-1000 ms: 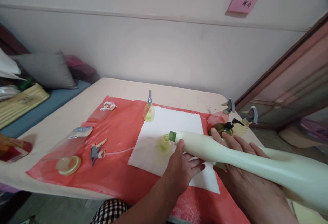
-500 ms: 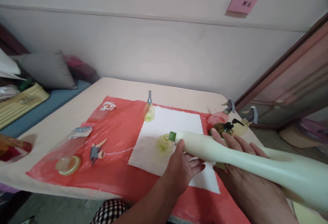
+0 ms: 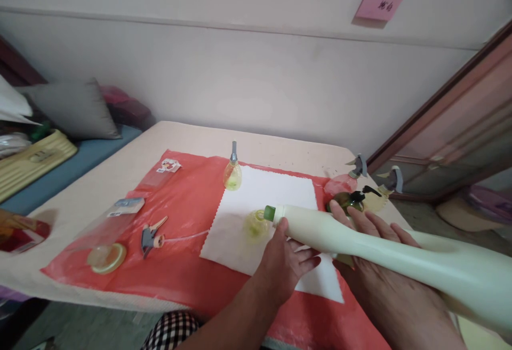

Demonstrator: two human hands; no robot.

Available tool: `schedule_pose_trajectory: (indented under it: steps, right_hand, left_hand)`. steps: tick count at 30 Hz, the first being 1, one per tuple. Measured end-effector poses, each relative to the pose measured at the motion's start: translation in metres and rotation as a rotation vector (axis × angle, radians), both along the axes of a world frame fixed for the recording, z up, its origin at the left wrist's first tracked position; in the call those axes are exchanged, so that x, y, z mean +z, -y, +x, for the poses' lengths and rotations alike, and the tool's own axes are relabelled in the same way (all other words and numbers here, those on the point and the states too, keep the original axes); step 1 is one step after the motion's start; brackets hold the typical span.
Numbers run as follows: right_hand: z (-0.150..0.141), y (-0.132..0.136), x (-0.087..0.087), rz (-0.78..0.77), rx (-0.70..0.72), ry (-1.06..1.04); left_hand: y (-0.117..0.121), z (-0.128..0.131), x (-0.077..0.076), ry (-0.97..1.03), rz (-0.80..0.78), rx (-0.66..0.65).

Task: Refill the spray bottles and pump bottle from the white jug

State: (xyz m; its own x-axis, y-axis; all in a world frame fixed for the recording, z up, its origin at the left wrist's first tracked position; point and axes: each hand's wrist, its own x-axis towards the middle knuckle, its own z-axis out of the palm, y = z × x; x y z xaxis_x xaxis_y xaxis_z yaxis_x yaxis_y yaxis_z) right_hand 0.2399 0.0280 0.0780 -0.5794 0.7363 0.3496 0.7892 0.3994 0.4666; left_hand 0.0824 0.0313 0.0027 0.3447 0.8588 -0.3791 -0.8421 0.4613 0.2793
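A large pale green jug (image 3: 320,227) with a green spout (image 3: 269,213) lies tilted nearly level across both my hands. Its spout is at the mouth of a clear yellowish spray bottle (image 3: 256,227), which has some green liquid inside and no head on. My left hand (image 3: 282,264) supports the jug's neck from below, thumb against the collar. Behind it, my right hand (image 3: 380,264) grips the jug around its handle. Left of the white cloth (image 3: 276,187) lies a grey and peach spray head (image 3: 151,239) with its tube.
A capped spray bottle (image 3: 232,174) stands behind the cloth's left edge. At right are a pink spray bottle (image 3: 342,184), a dark pump bottle (image 3: 348,199) and a yellow spray bottle (image 3: 376,200). Plastic packets (image 3: 126,206) and a round lid (image 3: 108,259) lie on the red sheet (image 3: 184,200).
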Motion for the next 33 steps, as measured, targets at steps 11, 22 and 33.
schedule_pose_trajectory:
  steps: [11,22,33]
  right_hand:
    - [-0.0008,-0.0001,0.0004,0.019,0.006,-0.004]
    - [-0.0014,-0.0006,0.0004,0.027,-0.019,0.050]
    - [-0.0006,0.0004,-0.0005,0.021,-0.010,0.033]
  left_hand:
    - [0.0022,0.0009,0.0013,0.003,0.020,-0.009]
    - [0.0008,-0.0003,0.0008,-0.010,0.011,-0.004]
    - [0.0002,-0.0004,0.0016,-0.010,-0.002,-0.016]
